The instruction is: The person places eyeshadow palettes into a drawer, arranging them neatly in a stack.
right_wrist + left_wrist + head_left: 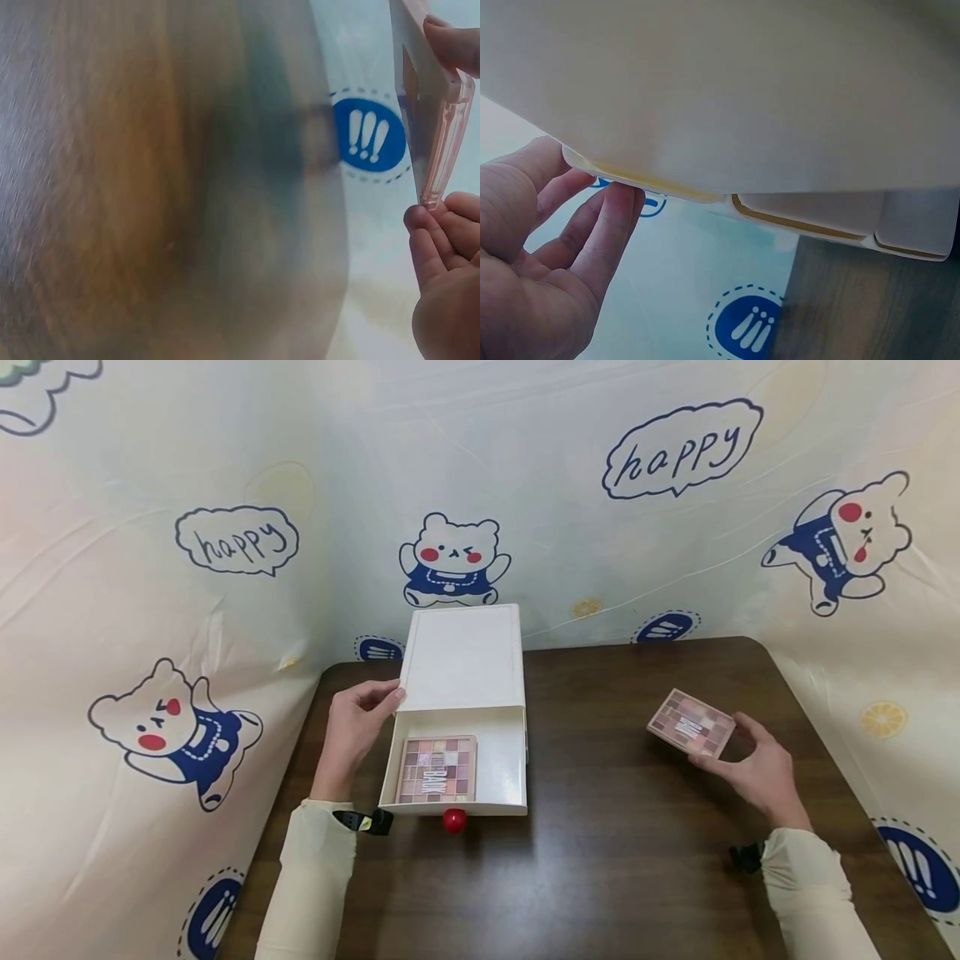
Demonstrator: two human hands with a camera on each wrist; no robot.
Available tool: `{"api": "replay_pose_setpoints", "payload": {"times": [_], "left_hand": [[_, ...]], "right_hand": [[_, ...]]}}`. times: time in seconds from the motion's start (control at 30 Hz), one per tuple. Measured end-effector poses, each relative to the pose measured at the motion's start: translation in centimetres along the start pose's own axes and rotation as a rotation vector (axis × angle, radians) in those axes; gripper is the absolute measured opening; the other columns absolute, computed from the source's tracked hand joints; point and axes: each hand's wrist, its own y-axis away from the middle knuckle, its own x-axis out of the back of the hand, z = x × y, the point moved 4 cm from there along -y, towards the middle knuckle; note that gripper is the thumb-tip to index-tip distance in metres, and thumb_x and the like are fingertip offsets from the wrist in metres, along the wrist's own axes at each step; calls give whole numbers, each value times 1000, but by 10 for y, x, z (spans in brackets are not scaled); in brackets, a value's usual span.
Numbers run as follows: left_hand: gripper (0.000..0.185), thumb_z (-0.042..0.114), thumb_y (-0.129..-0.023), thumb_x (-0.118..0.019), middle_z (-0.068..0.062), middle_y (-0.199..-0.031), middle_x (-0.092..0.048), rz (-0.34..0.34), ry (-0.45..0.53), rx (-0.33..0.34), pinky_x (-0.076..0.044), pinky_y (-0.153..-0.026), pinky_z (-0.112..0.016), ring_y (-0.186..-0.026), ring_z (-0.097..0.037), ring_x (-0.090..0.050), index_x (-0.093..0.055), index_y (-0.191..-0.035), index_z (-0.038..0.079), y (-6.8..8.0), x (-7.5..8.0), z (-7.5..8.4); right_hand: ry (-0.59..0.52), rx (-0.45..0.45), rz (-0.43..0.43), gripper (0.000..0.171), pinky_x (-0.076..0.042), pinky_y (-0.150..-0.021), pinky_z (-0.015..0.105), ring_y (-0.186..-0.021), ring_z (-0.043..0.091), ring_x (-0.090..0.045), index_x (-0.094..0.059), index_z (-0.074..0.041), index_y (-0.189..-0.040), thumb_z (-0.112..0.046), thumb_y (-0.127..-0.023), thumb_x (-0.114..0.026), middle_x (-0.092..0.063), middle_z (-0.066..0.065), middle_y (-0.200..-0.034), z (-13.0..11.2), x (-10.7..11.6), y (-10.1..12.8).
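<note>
A white drawer box [463, 660] stands on the table, its drawer [501, 768] pulled out toward me, with a round red knob [454, 820] on the front. In the drawer's left part lies an eyeshadow palette [437, 770] with a checkered lid. My left hand [358, 727] touches the left side of the box with its fingertips; the left wrist view shows those fingertips [620, 196] at the box's edge. Out to the right, my right hand [761, 768] pinches a second eyeshadow palette [692, 724] by its right end, tilted. The right wrist view shows this palette [431, 105] edge-on between thumb and fingers.
The dark brown wooden table [600, 860] extends under both arms. Behind and beside it hangs a pale printed cloth [555, 543] with cartoon bears. Each wrist wears a black strap device, the left one [363, 822] close to the drawer's front left corner.
</note>
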Motion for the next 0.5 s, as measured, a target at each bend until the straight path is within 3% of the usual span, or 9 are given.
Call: {"api": "replay_pose_setpoints", "payload": {"times": [0.3, 0.5], "left_hand": [[35, 38, -92, -75, -2, -108, -72, 2, 0, -2, -53, -74, -33, -90, -24, -58, -75, -121, 18, -1, 0, 1], [36, 38, -92, -75, -2, -109, -72, 3, -1, 0, -53, -75, -34, -90, -24, -59, -75, -121, 17, 0, 0, 1]], "right_hand": [[-18, 51, -15, 112, -27, -103, 74, -136, 52, -30, -26, -5, -158, -51, -76, -86, -31, 28, -156, -36, 1, 4], [-48, 128, -5, 108, -27, -103, 74, -134, 49, -33, -31, -6, -157, -44, -74, -89, -35, 27, -154, -58, 0, 7]]}}
